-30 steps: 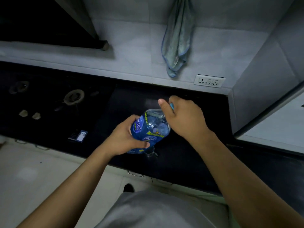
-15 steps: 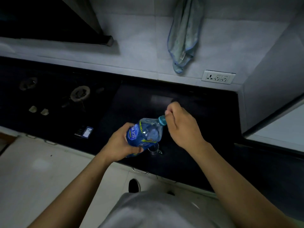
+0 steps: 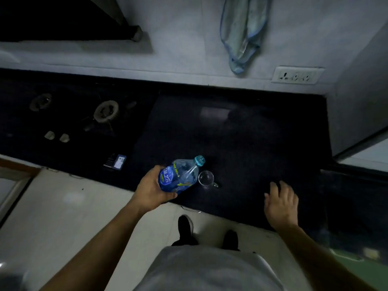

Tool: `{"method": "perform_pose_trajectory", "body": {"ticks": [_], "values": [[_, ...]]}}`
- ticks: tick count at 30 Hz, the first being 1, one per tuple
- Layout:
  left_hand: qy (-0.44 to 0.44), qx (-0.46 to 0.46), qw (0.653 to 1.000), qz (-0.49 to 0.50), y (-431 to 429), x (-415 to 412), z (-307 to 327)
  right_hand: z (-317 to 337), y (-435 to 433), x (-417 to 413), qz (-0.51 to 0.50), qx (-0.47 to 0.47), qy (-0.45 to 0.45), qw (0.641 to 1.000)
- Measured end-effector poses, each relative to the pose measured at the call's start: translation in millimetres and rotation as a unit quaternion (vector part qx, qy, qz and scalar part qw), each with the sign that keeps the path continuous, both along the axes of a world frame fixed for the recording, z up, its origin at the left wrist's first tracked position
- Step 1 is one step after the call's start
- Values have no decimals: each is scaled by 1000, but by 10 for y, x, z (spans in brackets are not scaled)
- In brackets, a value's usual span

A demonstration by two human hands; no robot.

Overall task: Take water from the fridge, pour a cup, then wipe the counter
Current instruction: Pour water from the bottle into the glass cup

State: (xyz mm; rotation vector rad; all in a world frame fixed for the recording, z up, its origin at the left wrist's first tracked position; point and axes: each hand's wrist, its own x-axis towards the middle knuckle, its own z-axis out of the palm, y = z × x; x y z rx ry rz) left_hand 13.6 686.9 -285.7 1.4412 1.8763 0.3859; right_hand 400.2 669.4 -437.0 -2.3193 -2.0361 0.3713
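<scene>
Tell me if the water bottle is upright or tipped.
Tipped: the left hand grips the water bottle with its neck slanting over toward the glass cup on the counter.

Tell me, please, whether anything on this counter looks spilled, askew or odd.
Nothing stands out. The bottle is tilted, but the left hand holds it beside the upright glass cup. No spill shows on the dark counter, though dim light could hide one.

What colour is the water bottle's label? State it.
The label is blue with yellow-green edging; the head view shows it best.
</scene>
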Motion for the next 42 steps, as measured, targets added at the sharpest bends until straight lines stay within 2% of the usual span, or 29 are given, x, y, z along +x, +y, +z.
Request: {"method": "perform_pose_trajectory", "body": {"ticks": [5, 13, 24, 42], "values": [[42, -29, 998, -30, 7, 10, -182, 1, 9, 52, 33, -11, 7, 999], [101, -56, 992, -54, 9, -43, -301, 33, 10, 64, 12, -3, 32, 999], [198, -82, 972, -91, 18, -32, -371, -9, 12, 71, 12, -1, 13, 1000], [204, -123, 968, -77, 9, 1, -328, -18, 7, 81, 14, 6, 19, 1000]]}}
